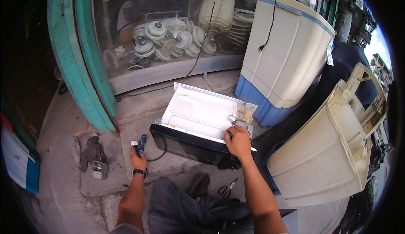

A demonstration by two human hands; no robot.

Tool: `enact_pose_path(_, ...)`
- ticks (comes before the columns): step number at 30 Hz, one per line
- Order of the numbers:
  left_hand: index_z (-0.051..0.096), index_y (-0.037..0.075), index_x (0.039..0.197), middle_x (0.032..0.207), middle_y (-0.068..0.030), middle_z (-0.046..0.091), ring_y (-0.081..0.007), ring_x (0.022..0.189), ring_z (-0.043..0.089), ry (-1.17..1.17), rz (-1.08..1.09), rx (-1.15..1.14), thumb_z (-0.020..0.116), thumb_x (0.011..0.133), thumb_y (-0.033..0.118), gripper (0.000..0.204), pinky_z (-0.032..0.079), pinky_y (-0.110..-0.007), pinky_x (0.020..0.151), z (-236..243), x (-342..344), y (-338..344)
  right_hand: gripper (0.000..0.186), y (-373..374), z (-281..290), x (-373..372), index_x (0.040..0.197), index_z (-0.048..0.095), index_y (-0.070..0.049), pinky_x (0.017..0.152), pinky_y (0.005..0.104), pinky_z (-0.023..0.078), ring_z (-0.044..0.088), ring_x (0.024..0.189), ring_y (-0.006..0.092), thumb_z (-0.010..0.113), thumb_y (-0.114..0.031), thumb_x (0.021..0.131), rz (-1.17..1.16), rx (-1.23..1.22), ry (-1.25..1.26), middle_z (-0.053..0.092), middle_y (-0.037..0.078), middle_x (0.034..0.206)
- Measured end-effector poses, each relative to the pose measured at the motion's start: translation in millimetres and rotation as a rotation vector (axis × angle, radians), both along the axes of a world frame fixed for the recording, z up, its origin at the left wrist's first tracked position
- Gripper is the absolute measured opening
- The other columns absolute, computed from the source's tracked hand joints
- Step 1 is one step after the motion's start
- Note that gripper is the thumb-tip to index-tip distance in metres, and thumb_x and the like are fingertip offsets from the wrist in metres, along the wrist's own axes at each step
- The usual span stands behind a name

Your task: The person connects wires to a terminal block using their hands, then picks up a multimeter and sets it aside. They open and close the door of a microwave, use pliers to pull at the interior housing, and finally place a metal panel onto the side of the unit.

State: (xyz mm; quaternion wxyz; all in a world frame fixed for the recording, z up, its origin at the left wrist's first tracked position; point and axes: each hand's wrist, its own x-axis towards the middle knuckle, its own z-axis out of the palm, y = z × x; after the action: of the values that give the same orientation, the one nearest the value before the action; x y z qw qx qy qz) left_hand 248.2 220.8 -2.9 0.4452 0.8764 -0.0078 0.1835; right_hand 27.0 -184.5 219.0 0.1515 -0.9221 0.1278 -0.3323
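A boxy appliance (200, 107) rests on the pavement before me, its white metal panel facing up and a black side toward me. At its right end some wiring and metal parts (242, 122) are exposed. There my right hand (239, 143) is closed with curled fingers; what they grip is hidden. Left of the appliance, my left hand (138, 162) closes round a plug (134, 144) with a white end. From the appliance a black cord (162, 153) curves to that hand. A screwdriver (142, 143) with a blue handle is right beside its fingers; whether it is held too, I cannot tell.
Scissors (228, 189) lie near my legs. To the left are a dark cloth (93, 151) and a small grey box (100, 170). A white-and-blue washing machine body (274, 56) and a cream plastic housing (320, 149) stand right. White round parts (168, 37) fill the window behind.
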Motion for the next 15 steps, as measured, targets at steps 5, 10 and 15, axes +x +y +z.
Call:
enact_pose_path(5, 0.04, 0.004, 0.152, 0.102, -0.0154, 0.062, -0.03, 0.092, 0.063, -0.128, -0.002, -0.079, 0.064, 0.087, -0.001, 0.069, 0.051, -0.041, 0.086, 17.8, -1.9, -2.0, 0.018, 4.5, 5.2, -1.2, 0.088, 0.073, -0.002, 0.089, 0.047, 0.048, 0.063, 0.093, 0.0367, 0.069, -0.02, 0.089, -0.01, 0.011, 0.01, 0.066, 0.016, 0.089)
enact_pose_path(10, 0.039, 0.006, 0.153, 0.1, -0.0069, 0.059, -0.0167, 0.089, 0.062, -0.112, -0.038, -0.376, 0.061, 0.094, -0.002, 0.063, 0.051, -0.032, 0.084, 63.2, -14.0, -32.6, 0.018, 2.6, 2.8, -5.6, 0.087, 0.072, -0.002, 0.088, 0.0468, 0.048, 0.063, 0.093, 0.0364, 0.069, -0.02, 0.089, -0.008, 0.01, 0.011, 0.067, 0.016, 0.089)
enact_pose_path(15, 0.05, 0.004, 0.135, 0.094, -0.0007, 0.056, -0.0111, 0.083, 0.059, 0.121, -0.28, -0.847, 0.058, 0.094, -0.005, 0.043, 0.047, -0.024, 0.074, 102.3, 23.6, -55.4, 0.019, 1.4, 3.8, -3.9, 0.087, 0.072, -0.002, 0.088, 0.0469, 0.048, 0.063, 0.093, 0.036, 0.069, -0.02, 0.09, -0.016, 0.038, 0.025, 0.067, 0.016, 0.089)
